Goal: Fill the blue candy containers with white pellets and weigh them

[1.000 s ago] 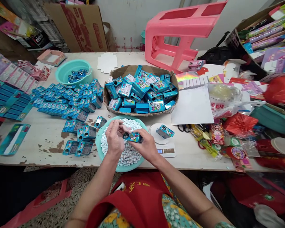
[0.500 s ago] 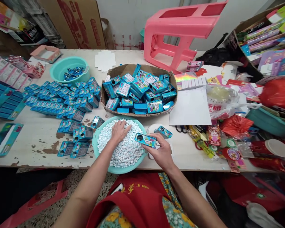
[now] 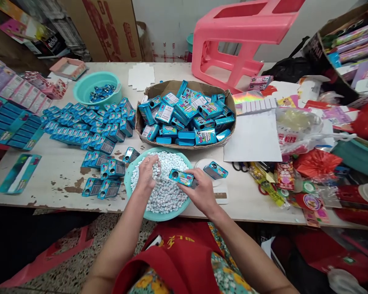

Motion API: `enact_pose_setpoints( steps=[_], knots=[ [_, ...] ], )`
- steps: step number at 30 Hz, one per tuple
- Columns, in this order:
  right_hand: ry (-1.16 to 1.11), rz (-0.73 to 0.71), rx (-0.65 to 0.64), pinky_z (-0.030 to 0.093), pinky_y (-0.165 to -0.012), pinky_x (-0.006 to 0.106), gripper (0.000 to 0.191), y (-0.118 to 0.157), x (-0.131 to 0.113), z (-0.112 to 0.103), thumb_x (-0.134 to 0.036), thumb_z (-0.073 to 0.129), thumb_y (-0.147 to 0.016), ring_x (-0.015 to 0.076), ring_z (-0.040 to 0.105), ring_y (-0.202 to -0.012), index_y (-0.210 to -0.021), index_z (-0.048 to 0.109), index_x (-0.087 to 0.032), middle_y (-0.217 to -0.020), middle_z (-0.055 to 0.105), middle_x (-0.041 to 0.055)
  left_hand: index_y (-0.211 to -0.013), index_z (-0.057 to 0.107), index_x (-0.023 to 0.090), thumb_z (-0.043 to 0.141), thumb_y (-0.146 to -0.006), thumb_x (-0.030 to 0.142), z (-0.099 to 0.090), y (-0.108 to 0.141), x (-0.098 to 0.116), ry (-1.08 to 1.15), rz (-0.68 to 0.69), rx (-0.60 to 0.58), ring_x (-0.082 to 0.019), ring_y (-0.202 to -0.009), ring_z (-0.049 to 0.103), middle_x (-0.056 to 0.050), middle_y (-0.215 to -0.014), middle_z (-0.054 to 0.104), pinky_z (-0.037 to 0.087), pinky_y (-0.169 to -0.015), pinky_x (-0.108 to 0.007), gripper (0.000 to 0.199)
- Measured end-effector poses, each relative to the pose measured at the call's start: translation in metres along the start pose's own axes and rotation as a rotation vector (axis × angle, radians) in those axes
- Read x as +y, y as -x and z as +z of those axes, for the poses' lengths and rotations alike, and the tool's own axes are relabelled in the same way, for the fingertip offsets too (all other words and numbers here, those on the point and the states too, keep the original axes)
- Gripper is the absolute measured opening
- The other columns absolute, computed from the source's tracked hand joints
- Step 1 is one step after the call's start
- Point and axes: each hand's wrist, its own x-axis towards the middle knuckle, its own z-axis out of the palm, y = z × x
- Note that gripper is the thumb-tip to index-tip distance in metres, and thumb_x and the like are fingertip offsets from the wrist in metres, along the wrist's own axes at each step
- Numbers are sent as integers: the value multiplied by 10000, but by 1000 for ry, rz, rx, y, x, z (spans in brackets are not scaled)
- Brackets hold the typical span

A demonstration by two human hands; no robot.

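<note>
A teal basin (image 3: 128,185) full of small white candies (image 3: 168,196) stands at the table's front edge. Over its left part is my left hand (image 3: 147,173), fingers curled; whether candies are in it I cannot make out. My right hand (image 3: 202,192) grips a blue tin (image 3: 181,177) with a round dark opening, tilted above the basin's right side. Another blue tin (image 3: 216,170) rests on a white scale (image 3: 222,195) just beyond that hand. One more tin (image 3: 131,155) touches or nearly touches the basin's upper left rim. Behind the basin, a cardboard box (image 3: 139,122) holds many blue tins.
Rows of blue tins (image 3: 76,122) cover the table's left part, near a second teal basin (image 3: 110,98). A pink stool (image 3: 230,30) lies at the back. White paper (image 3: 251,139), scissors (image 3: 239,166) and packaging crowd the right.
My left hand has risen off the candies and its spread fingers have curled. My right hand has brought its tin slightly left, nearer my left hand. The whole view has shifted a little.
</note>
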Motion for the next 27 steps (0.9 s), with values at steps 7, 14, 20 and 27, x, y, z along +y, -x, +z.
enact_pose_setpoints(
  steps=[7,14,20,27],
  knots=[
    [160,-39,-112,465,-748,328,274,-8,-11,22,-249,720,-717,235,607,-882,-965,609,-212,-907,647,51,-740,490,169,650,-725,320,28,30,23,278,121,-53,-78,-502,508,44,-592,491,445,-511,-209,220],
    [148,-57,-95,469,-759,342,308,-9,-14,22,-304,738,-716,243,604,-891,-982,609,-218,-918,649,63,-694,456,177,642,-737,383,31,26,20,287,155,60,-91,-507,529,43,-602,511,471,-525,-235,281],
    [118,-55,-109,465,-749,332,305,-13,-19,21,-291,741,-713,239,601,-893,-980,610,-222,-917,648,52,-655,452,173,658,-743,368,36,29,27,222,252,65,-92,-517,547,34,-623,536,476,-533,-236,297],
    [103,-55,-101,462,-774,332,281,-15,-20,26,-265,721,-723,231,601,-902,-980,616,-219,-922,648,50,-708,466,186,643,-773,386,37,29,32,196,303,55,-93,-494,538,57,-555,491,464,-538,-225,275]
  ],
)
